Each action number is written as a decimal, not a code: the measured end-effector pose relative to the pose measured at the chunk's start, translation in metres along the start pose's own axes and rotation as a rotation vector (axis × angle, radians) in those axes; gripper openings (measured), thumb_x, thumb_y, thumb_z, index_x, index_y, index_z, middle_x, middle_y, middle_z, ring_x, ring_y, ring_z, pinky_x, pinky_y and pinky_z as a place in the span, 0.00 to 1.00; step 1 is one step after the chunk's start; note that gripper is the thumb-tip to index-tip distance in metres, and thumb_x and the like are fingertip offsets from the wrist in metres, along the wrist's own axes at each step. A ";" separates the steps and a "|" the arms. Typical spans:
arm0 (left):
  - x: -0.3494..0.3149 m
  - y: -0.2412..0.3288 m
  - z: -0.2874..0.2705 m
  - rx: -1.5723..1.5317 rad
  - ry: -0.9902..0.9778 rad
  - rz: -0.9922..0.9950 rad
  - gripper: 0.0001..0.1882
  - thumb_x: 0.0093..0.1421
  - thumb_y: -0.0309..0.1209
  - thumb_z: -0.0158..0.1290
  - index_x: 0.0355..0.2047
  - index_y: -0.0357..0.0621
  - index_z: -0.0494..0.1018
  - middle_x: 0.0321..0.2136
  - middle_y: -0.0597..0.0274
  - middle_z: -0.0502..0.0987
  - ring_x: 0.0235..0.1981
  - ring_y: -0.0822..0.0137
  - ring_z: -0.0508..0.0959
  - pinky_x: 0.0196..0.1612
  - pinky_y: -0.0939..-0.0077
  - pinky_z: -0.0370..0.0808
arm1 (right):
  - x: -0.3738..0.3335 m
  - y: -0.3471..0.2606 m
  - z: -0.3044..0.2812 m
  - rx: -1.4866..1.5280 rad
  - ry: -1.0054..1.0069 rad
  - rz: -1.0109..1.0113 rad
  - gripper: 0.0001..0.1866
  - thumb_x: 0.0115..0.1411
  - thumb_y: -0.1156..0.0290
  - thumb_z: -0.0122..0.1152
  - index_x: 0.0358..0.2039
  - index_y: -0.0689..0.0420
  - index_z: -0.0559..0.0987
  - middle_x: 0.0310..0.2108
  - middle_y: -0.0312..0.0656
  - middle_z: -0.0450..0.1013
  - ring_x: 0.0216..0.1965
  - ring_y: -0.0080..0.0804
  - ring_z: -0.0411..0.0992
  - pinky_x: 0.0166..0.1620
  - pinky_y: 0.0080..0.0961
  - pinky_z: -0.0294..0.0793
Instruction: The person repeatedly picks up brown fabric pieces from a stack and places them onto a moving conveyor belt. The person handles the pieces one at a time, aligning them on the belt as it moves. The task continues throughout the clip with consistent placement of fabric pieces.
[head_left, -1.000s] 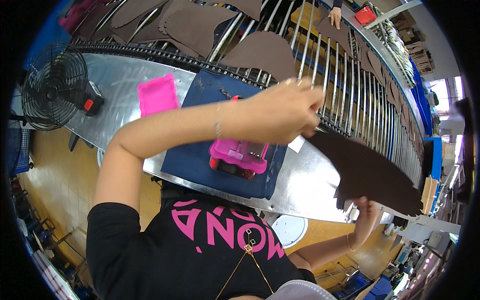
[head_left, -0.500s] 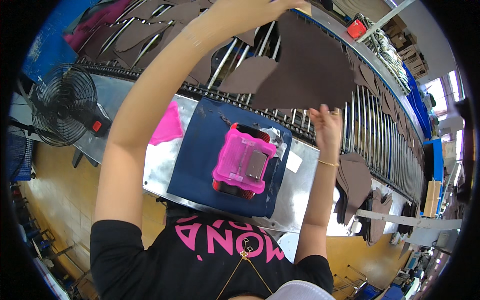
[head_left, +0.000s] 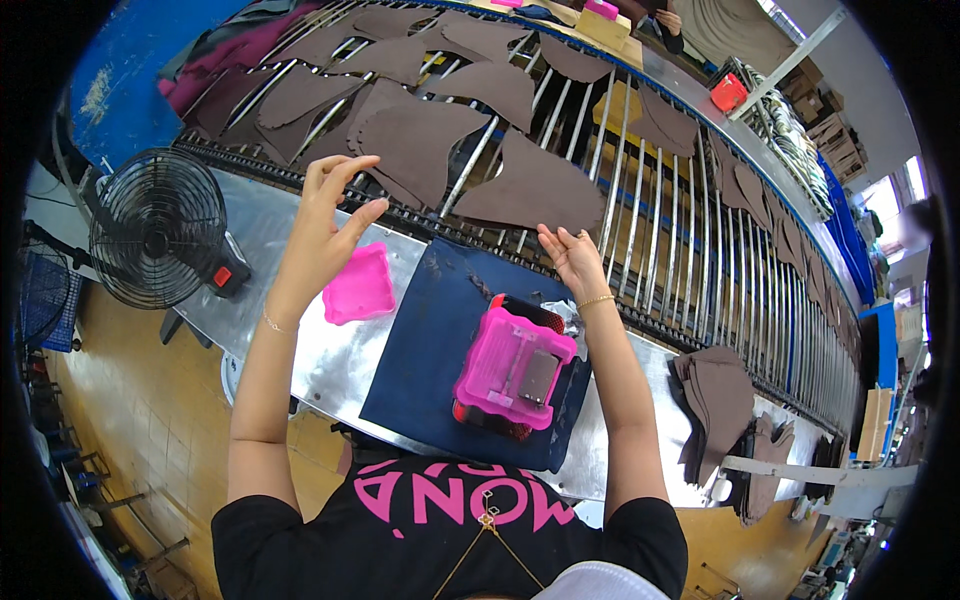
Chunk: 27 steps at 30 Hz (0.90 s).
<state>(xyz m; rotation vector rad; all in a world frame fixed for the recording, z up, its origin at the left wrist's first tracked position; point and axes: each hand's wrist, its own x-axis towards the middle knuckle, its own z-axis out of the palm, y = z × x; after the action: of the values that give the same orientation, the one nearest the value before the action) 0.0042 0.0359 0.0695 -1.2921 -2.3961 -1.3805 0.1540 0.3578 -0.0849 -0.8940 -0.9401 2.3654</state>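
Observation:
My left hand (head_left: 325, 225) is raised above the metal table beside the rollers. Its thumb and fingers stand apart with nothing between them. My right hand (head_left: 573, 262) is at the near edge of a flat brown cut piece (head_left: 540, 190) lying on the conveyor rollers. Its fingers are slightly spread and loosely curved, with fingertips close to that edge; whether they touch it is hard to tell. Another brown piece (head_left: 415, 145) with a scalloped edge overlaps others on the rollers, beyond my left hand.
On a dark blue mat (head_left: 410, 370) lies a pink plastic tray (head_left: 500, 365) holding a brownish block. A smaller pink tray (head_left: 360, 285) sits left of it. A black fan (head_left: 155, 235) stands at left. Stacked brown pieces (head_left: 722, 400) lie at right. Another person's hand (head_left: 668, 20) shows beyond the conveyor.
The large brown piece that hung before my hands is no longer held up. My left hand has come back from the far side toward the near left. The view has shifted slightly.

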 end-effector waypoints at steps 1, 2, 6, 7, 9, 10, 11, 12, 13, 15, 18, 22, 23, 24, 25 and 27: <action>-0.002 0.000 0.001 -0.009 -0.002 -0.015 0.22 0.57 0.37 0.55 0.52 0.48 0.68 0.45 0.58 0.64 0.48 0.62 0.67 0.49 0.71 0.65 | 0.004 0.001 -0.007 -0.043 -0.063 -0.002 0.08 0.64 0.78 0.47 0.42 0.63 0.62 0.38 0.50 0.68 0.42 0.43 0.75 0.42 0.30 0.82; -0.005 0.001 0.002 -0.017 -0.004 -0.031 0.22 0.57 0.37 0.55 0.52 0.48 0.67 0.46 0.58 0.64 0.48 0.62 0.67 0.48 0.71 0.66 | 0.003 -0.002 -0.011 -0.087 -0.047 0.004 0.09 0.64 0.76 0.48 0.42 0.62 0.61 0.37 0.51 0.69 0.41 0.43 0.75 0.40 0.30 0.82; -0.011 0.003 0.010 -0.053 -0.030 -0.045 0.23 0.57 0.36 0.56 0.53 0.49 0.67 0.47 0.59 0.64 0.48 0.63 0.67 0.48 0.71 0.66 | -0.028 -0.027 -0.028 -0.204 0.045 -0.024 0.16 0.63 0.66 0.54 0.43 0.60 0.61 0.33 0.54 0.73 0.32 0.38 0.77 0.33 0.26 0.81; -0.012 0.003 0.012 -0.049 -0.028 -0.047 0.23 0.57 0.35 0.56 0.53 0.49 0.67 0.47 0.59 0.64 0.48 0.63 0.67 0.48 0.71 0.66 | -0.047 -0.037 -0.030 -0.222 0.070 -0.090 0.17 0.63 0.66 0.54 0.44 0.60 0.60 0.32 0.53 0.73 0.31 0.37 0.77 0.31 0.25 0.81; -0.008 0.007 0.021 -0.063 -0.049 -0.021 0.23 0.56 0.34 0.56 0.53 0.49 0.67 0.48 0.59 0.65 0.47 0.63 0.67 0.48 0.71 0.66 | -0.089 -0.062 -0.056 -0.275 0.130 -0.250 0.18 0.63 0.65 0.55 0.46 0.58 0.60 0.31 0.52 0.74 0.29 0.35 0.77 0.30 0.24 0.80; -0.009 0.008 0.024 -0.062 -0.047 -0.030 0.23 0.56 0.33 0.56 0.53 0.48 0.67 0.48 0.60 0.65 0.47 0.64 0.68 0.48 0.71 0.66 | -0.110 -0.073 -0.075 -0.314 0.155 -0.331 0.18 0.63 0.65 0.55 0.47 0.58 0.61 0.31 0.51 0.74 0.29 0.33 0.77 0.29 0.23 0.79; -0.011 0.008 0.025 -0.069 -0.050 -0.031 0.23 0.56 0.32 0.56 0.53 0.48 0.67 0.48 0.60 0.65 0.47 0.64 0.68 0.48 0.71 0.66 | -0.133 -0.085 -0.091 -0.332 0.206 -0.390 0.17 0.62 0.64 0.55 0.46 0.58 0.63 0.31 0.48 0.74 0.29 0.31 0.77 0.29 0.23 0.79; -0.011 0.010 0.027 -0.084 -0.062 -0.023 0.24 0.56 0.31 0.56 0.53 0.48 0.67 0.48 0.60 0.66 0.47 0.64 0.68 0.48 0.71 0.66 | -0.154 -0.095 -0.112 -0.340 0.311 -0.450 0.15 0.62 0.64 0.56 0.44 0.58 0.67 0.30 0.43 0.75 0.29 0.28 0.76 0.28 0.20 0.77; -0.013 0.009 0.032 -0.085 -0.070 -0.041 0.24 0.56 0.30 0.56 0.53 0.47 0.67 0.48 0.61 0.66 0.47 0.65 0.68 0.48 0.72 0.66 | -0.174 -0.104 -0.143 -0.445 0.473 -0.556 0.15 0.61 0.63 0.57 0.43 0.59 0.69 0.31 0.44 0.75 0.31 0.31 0.77 0.30 0.24 0.77; -0.014 0.001 0.038 -0.120 -0.109 -0.053 0.23 0.57 0.29 0.55 0.54 0.47 0.66 0.49 0.61 0.66 0.47 0.67 0.69 0.48 0.73 0.65 | -0.221 -0.118 -0.217 -0.890 0.932 -0.724 0.17 0.59 0.61 0.59 0.41 0.60 0.72 0.34 0.46 0.75 0.37 0.37 0.76 0.35 0.31 0.76; -0.016 -0.008 0.050 -0.154 -0.146 -0.059 0.23 0.59 0.29 0.54 0.55 0.46 0.65 0.52 0.62 0.66 0.47 0.68 0.68 0.48 0.74 0.65 | -0.284 -0.118 -0.294 -1.545 1.595 -0.378 0.26 0.52 0.53 0.64 0.44 0.60 0.76 0.45 0.51 0.72 0.50 0.49 0.68 0.49 0.40 0.70; -0.012 -0.002 0.067 -0.208 -0.212 -0.017 0.23 0.60 0.29 0.53 0.56 0.45 0.63 0.53 0.61 0.65 0.48 0.68 0.68 0.48 0.74 0.66 | -0.323 -0.105 -0.312 -1.410 1.694 -0.012 0.37 0.46 0.45 0.66 0.49 0.60 0.74 0.47 0.54 0.71 0.52 0.49 0.67 0.53 0.38 0.67; -0.012 0.004 0.068 -0.209 -0.219 -0.010 0.24 0.60 0.29 0.53 0.56 0.45 0.63 0.53 0.61 0.65 0.48 0.68 0.68 0.48 0.74 0.66 | -0.327 -0.102 -0.306 -1.428 1.725 -0.006 0.39 0.45 0.43 0.66 0.50 0.62 0.74 0.46 0.56 0.72 0.51 0.50 0.68 0.53 0.38 0.66; -0.012 0.008 0.069 -0.209 -0.222 -0.004 0.24 0.60 0.29 0.52 0.56 0.45 0.63 0.53 0.60 0.65 0.49 0.68 0.68 0.47 0.74 0.66 | -0.332 -0.103 -0.316 -1.379 1.686 0.029 0.38 0.45 0.44 0.67 0.50 0.59 0.74 0.49 0.54 0.70 0.52 0.49 0.67 0.53 0.40 0.66; -0.012 0.010 0.070 -0.220 -0.227 0.001 0.24 0.60 0.29 0.52 0.57 0.45 0.63 0.53 0.60 0.65 0.49 0.68 0.68 0.47 0.74 0.66 | -0.338 -0.107 -0.333 -1.331 1.645 0.062 0.37 0.46 0.44 0.67 0.50 0.57 0.74 0.52 0.52 0.67 0.53 0.47 0.66 0.53 0.42 0.67; -0.014 0.010 0.068 -0.232 -0.224 0.002 0.24 0.60 0.29 0.52 0.57 0.44 0.63 0.53 0.59 0.65 0.49 0.67 0.69 0.48 0.75 0.66 | -0.340 -0.111 -0.340 -1.272 1.576 0.085 0.36 0.46 0.45 0.67 0.50 0.55 0.74 0.54 0.51 0.65 0.55 0.46 0.65 0.52 0.45 0.67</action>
<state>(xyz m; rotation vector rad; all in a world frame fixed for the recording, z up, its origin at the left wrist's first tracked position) 0.0415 0.0804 0.0299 -1.5818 -2.4254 -1.6344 0.6461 0.3789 -0.0573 -2.5009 -1.3841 0.1910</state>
